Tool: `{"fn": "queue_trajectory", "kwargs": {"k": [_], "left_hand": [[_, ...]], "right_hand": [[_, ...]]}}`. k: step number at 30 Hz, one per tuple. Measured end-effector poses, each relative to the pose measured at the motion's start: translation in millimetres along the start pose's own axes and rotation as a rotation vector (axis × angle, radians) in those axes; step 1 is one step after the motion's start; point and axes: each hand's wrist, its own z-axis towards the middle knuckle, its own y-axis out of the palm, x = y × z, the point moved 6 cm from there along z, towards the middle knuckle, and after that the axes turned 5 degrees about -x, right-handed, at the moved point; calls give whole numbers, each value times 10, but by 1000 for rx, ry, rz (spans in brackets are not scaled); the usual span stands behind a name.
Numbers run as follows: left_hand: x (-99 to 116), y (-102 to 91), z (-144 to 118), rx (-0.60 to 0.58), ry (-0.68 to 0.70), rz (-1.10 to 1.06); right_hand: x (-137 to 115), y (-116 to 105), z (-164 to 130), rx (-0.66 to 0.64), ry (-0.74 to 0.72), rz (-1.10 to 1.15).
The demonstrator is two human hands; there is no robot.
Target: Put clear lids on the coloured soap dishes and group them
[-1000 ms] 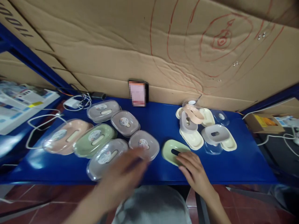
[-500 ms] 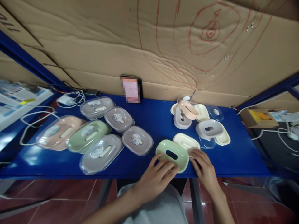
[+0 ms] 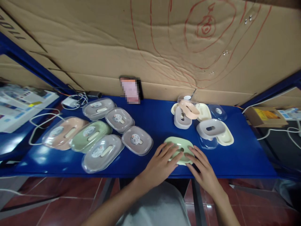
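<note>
A light-green soap dish (image 3: 180, 142), an oval plastic tray with a slot in its middle, lies near the table's front edge. Under its near rim shows the pale edge of a cream insert, mostly hidden. My left hand (image 3: 163, 160) grips the dish from the left, fingers over its top. From the right, my right hand (image 3: 201, 166) holds the opposite end, fingertips on the rim and inside. Just beyond are a grey dish (image 3: 210, 129) and a cream insert (image 3: 227, 135) overlapping it, with a clear lid (image 3: 208, 143) partly beneath.
On the left lie several lidded dishes, among them a green one (image 3: 90, 136) and a peach one (image 3: 63, 133). A peach dish (image 3: 189, 110) rests on a grey one (image 3: 182, 121) at the back right. A phone (image 3: 130, 90) leans on the cardboard wall (image 3: 94, 47); cables (image 3: 35, 125) run left.
The green dish has moved back from the front and now sits over the cream insert that lay beside it. My right hand has come onto the dish's right end.
</note>
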Motion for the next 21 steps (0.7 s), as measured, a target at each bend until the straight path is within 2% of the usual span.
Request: {"fn": "queue_trajectory", "kwargs": {"k": [6, 11, 14, 18, 21], "left_hand": [[-54, 120, -150, -78, 38, 41], [-83, 154, -204, -66, 19, 39], [-99, 123, -227, -52, 17, 16], [-143, 82, -264, -68, 22, -11], [-185, 83, -316, -74, 19, -24]], "right_hand": [[-14, -45, 55, -24, -41, -124], [-64, -9, 82, 11, -83, -215], [-56, 37, 79, 32, -99, -185], [-78, 80, 89, -33, -118, -184], [-97, -26, 184, -107, -159, -233]]}}
